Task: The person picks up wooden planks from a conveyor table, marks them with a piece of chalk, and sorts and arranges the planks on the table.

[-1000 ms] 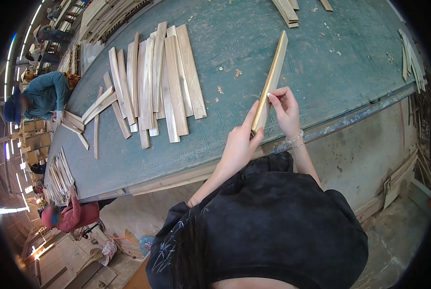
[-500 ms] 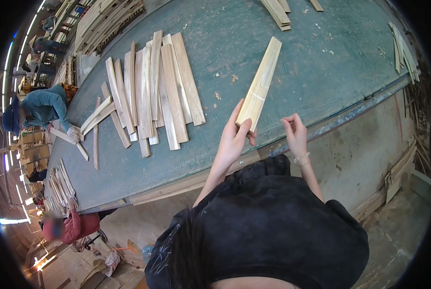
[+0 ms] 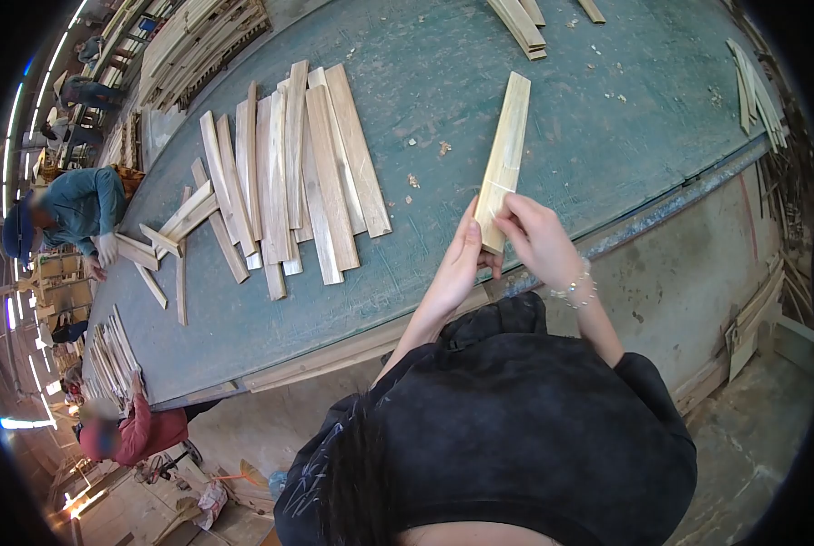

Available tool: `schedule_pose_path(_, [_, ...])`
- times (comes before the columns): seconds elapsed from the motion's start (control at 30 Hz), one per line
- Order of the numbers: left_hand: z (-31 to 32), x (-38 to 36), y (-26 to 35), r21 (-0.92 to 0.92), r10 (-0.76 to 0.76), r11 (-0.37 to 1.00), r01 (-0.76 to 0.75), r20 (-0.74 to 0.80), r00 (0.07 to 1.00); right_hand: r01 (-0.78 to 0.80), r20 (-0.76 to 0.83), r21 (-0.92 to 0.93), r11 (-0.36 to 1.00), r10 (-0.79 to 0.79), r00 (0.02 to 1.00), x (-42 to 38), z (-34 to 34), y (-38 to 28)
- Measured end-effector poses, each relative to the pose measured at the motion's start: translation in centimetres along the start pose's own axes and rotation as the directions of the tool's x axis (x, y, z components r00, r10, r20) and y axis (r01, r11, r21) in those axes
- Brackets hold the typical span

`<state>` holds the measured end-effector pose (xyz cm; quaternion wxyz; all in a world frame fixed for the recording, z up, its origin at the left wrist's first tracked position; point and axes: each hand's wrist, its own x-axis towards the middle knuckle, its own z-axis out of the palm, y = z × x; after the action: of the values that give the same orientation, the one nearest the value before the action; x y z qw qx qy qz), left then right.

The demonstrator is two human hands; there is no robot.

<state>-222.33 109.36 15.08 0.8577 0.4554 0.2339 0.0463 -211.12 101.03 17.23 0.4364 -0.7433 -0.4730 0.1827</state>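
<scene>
A pale wooden slat bundle (image 3: 509,136), with a thin light band around it, points away from me over the green table. My left hand (image 3: 466,253) is closed round its near end, thumb on top. My right hand (image 3: 542,238) is at the bundle's right side near the band, its fingers pinched together; whether they grip the band or the wood is too small to tell. Left of my hands, several loose slats (image 3: 320,173) lie side by side on the table.
The green table (image 3: 425,118) has wood chips on it. More slats (image 3: 519,25) lie at the far edge, others (image 3: 758,91) at the right corner. A person in teal (image 3: 84,200) handles slats at the left; a person in red (image 3: 138,428) stands at the near left edge.
My right hand has moved left and up to the bundle. The bundle has turned slightly more upright in view. The person in teal has drawn their hands back to the left.
</scene>
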Motion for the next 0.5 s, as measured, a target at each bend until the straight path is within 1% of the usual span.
schedule_pose_path(0.03, [0.0,-0.1,0.2,-0.001,0.002,1.000,-0.002,0.001,1.000,0.001,0.000,-0.003,1.000,-0.001,1.000,0.1,-0.4,-0.7])
schedule_pose_path(0.1, [0.4,0.0,0.5,-0.012,-0.012,1.000,0.012,0.012,1.000,-0.108,0.046,0.217,0.970,0.101,0.994,0.3,-0.9,-1.5])
schedule_pose_path(0.23, [-0.3,0.1,0.6,-0.004,-0.008,1.000,0.009,0.052,0.999,-0.096,0.085,0.181,0.979,0.082,0.993,1.2,-0.7,0.9])
schedule_pose_path(0.3, [-0.1,-0.5,0.9,-0.126,-0.097,0.987,0.103,0.055,0.994,-0.180,-0.026,0.199,0.963,0.189,0.982,2.3,-1.3,2.9])
schedule_pose_path(0.33, [-0.1,-0.3,0.8,-0.128,-0.089,0.987,0.096,0.060,0.994,-0.174,-0.029,0.191,0.966,0.183,0.983,3.5,-1.3,3.5])
schedule_pose_path(0.4, [0.0,-0.3,0.4,-0.132,-0.090,0.987,0.095,0.042,0.995,-0.157,-0.252,0.064,0.985,0.168,0.953,5.8,-0.4,4.8])
schedule_pose_path(0.43, [0.1,-0.5,0.3,-0.131,-0.092,0.987,0.097,0.046,0.995,-0.159,-0.255,0.063,0.985,0.170,0.952,6.6,0.5,6.1])
schedule_pose_path(0.47, [0.2,-0.5,0.2,-0.145,-0.096,0.984,0.100,0.040,0.995,-0.115,-0.272,-0.062,0.991,0.094,0.958,7.4,1.6,7.6])
schedule_pose_path(0.5, [0.4,-0.3,0.2,-0.161,-0.092,0.982,0.097,0.034,0.995,-0.065,-0.277,-0.192,0.979,0.009,0.961,8.0,1.7,7.5])
